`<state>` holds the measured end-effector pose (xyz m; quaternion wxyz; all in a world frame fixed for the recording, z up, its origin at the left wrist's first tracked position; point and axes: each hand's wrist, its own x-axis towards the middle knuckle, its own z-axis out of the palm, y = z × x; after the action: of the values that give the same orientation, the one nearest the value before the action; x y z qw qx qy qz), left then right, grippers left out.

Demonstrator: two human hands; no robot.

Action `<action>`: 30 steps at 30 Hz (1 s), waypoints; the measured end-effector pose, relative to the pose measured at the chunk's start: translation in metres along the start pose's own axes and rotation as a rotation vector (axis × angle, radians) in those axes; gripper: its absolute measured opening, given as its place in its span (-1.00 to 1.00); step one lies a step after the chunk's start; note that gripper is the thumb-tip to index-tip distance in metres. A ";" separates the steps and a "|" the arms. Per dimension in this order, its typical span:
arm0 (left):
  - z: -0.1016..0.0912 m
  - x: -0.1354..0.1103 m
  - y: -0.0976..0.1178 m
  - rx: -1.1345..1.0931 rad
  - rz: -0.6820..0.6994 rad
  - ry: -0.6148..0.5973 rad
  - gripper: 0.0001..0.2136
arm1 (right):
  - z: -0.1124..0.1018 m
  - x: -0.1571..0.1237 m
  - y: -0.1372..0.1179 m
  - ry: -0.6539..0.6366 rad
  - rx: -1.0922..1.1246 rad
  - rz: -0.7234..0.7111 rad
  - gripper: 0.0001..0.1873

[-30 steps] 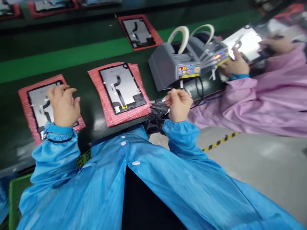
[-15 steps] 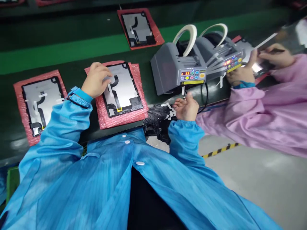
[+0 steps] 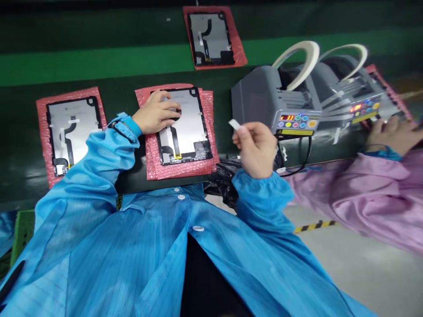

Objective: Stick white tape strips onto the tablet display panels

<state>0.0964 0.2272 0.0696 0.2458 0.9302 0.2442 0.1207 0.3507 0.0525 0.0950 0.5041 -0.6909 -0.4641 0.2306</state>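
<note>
My left hand (image 3: 157, 113) lies on the upper left of a grey tablet panel (image 3: 188, 127) with a black flex cable, fingers curled down flat on it. The panel rests on a pink bubble-wrap sheet (image 3: 180, 165) on the dark green belt. My right hand (image 3: 256, 147) is raised in front of the grey tape dispenser (image 3: 261, 103) and pinches a small white strip of tape (image 3: 235, 124) between thumb and fingers. Both my arms are in blue sleeves.
A second panel on pink wrap (image 3: 71, 130) lies to the left, a third one (image 3: 211, 37) farther back. A second tape dispenser (image 3: 350, 94) stands at right, where a co-worker's hand (image 3: 393, 134) in a pink sleeve works. A black bag (image 3: 221, 176) hangs at the belt edge.
My left hand went from the left panel to the middle panel and settled on it. My right hand rose from the belt edge holding a tape strip. The view shifted right.
</note>
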 end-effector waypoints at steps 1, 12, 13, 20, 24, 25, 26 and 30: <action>0.003 -0.002 -0.004 0.019 0.023 -0.008 -0.72 | 0.015 0.013 -0.001 -0.124 -0.030 -0.034 -0.64; 0.021 -0.015 -0.010 -0.027 -0.051 -0.024 -0.50 | 0.121 0.086 -0.006 -0.631 -0.554 -0.063 -0.83; 0.022 -0.015 -0.011 -0.033 -0.044 -0.016 -0.51 | 0.121 0.085 -0.009 -0.641 -0.592 -0.058 -0.81; 0.023 -0.016 -0.013 0.001 0.022 0.014 -0.44 | 0.126 0.083 -0.028 -0.659 -0.820 -0.083 -0.73; 0.023 -0.017 -0.010 0.027 0.014 0.013 -0.39 | 0.125 0.075 -0.039 -0.692 -0.895 -0.083 -0.73; 0.023 -0.017 -0.009 0.039 0.009 0.006 -0.38 | 0.123 0.073 -0.040 -0.688 -0.907 -0.064 -0.73; 0.023 -0.016 -0.009 0.055 0.003 -0.002 -0.38 | 0.120 0.072 -0.041 -0.677 -0.915 -0.031 -0.73; 0.022 -0.014 -0.005 0.125 -0.011 -0.044 -0.45 | 0.110 0.100 -0.032 -0.499 -0.853 0.110 -0.72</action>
<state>0.0902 0.2148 0.0472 0.1931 0.9448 0.2511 0.0833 0.2977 0.1952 0.0969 0.0372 -0.7827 -0.5865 0.2047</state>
